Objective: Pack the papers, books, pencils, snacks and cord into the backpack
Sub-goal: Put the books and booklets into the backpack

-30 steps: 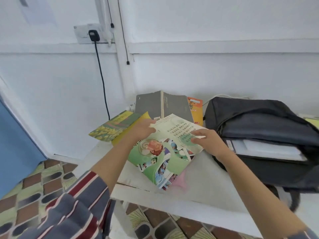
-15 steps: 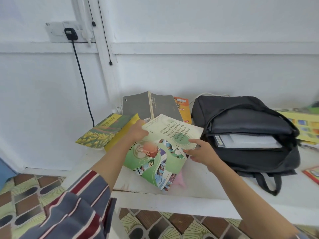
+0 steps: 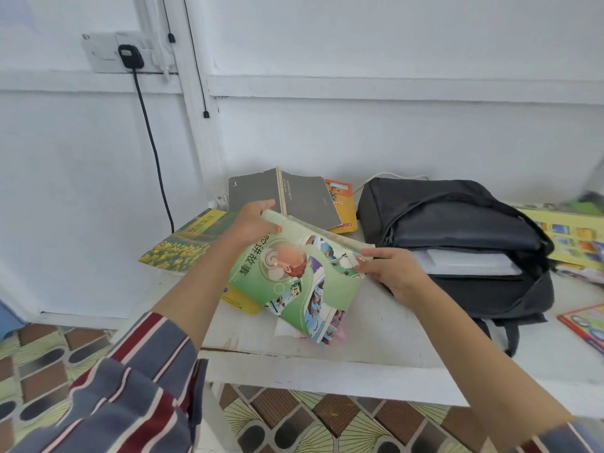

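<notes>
Holding the green book [image 3: 294, 282] tipped up off the table [image 3: 376, 341], one hand at each end of its top edge. Grips the far left corner with the left hand [image 3: 253, 223], fingers curled over the edge. Pinches the right corner with the right hand [image 3: 392, 273], just beside the backpack [image 3: 457, 230]. Seems to hold it this way to swing it over and slide it in edge first (a book lying flat is harder to pick up). Has the backpack lying on its back to the right, mouth wide open, with white papers [image 3: 467, 263] already inside, so getting the book in looks easy. Leaves more to pack on the table: a yellow book [image 3: 238, 302] under the green one, a grey book [image 3: 294, 194] and an orange book [image 3: 341, 204] behind it, a flower book [image 3: 186, 240] at the left, and a white cord [image 3: 392, 175] by the wall behind the bag. Cannot pick out pencils or snacks.

Differs from half a second back in one plain way: then, showed a white page of print folded open on top; now, shows only the green cover, pages shut. Then, held the open page's near edge with the right hand; now, holds the closed book's top right corner. Keeps the left hand at much the same corner as before.
</notes>
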